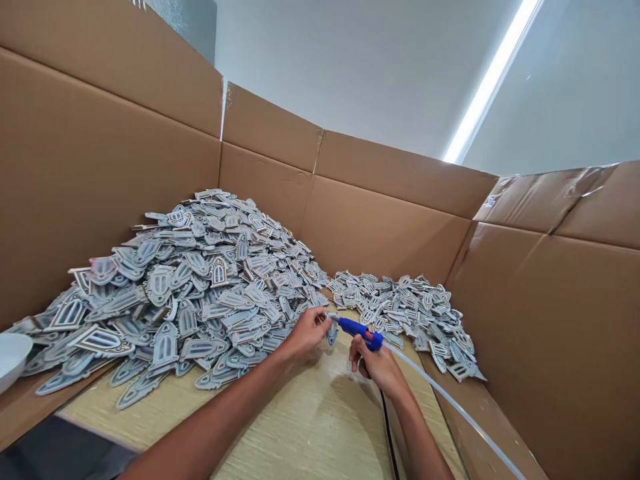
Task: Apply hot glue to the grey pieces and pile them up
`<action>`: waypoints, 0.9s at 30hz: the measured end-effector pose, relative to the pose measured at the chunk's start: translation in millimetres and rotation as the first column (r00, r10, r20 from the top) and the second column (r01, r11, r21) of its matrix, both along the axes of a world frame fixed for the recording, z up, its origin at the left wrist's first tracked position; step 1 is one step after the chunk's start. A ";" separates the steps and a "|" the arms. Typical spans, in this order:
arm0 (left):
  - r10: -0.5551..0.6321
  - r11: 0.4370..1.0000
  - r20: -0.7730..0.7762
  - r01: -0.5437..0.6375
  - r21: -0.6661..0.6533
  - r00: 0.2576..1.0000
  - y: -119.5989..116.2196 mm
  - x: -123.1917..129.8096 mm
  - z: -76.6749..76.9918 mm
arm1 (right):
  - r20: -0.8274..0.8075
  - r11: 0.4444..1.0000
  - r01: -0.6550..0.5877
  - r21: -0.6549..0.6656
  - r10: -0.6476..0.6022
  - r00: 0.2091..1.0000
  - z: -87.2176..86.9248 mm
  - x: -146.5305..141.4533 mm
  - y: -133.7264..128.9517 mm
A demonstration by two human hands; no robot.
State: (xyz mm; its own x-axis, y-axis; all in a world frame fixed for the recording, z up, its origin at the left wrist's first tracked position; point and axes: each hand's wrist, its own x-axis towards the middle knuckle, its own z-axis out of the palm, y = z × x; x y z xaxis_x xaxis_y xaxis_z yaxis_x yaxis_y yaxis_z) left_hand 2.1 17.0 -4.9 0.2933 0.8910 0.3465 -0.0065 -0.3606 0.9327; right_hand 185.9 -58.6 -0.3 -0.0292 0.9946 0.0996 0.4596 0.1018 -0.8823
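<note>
My left hand [307, 330] pinches a small grey arched piece [331, 331] above the wooden board [320, 420]. Closed around the handle of a blue glue gun [356, 328] is my right hand [375, 363]. The gun's nozzle points left and is at the top of the held piece; whether they touch is too small to tell. A long clear glue stick [450, 398] trails from the back of the gun toward the lower right, and a black cord [387, 433] hangs below it.
A large heap of grey arched pieces [220, 267] rises at the left, with a smaller heap [405, 307] at the back right. Tall cardboard walls [390, 227] surround the board. A white bowl [14, 359] is at the left edge.
</note>
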 end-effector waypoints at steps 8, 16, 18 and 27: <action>0.002 1.000 0.010 -0.002 -0.023 1.000 2.6 1.7 0.6 | 0.005 0.998 0.049 -0.043 -0.048 0.999 -1.1 -3.1 2.6; -0.028 0.995 0.072 0.035 -0.097 0.997 3.0 3.6 0.0 | -0.046 0.998 0.057 -0.034 -0.059 0.997 -0.4 -6.0 2.8; -0.026 0.995 0.080 0.033 -0.093 0.996 3.6 4.5 -1.3 | -0.079 0.998 0.056 -0.030 -0.059 0.995 -1.5 -6.5 3.6; -0.008 0.997 0.113 0.016 -0.075 0.994 3.9 5.7 -3.7 | -0.266 0.998 0.061 -0.002 -0.059 0.962 -6.2 -11.7 7.6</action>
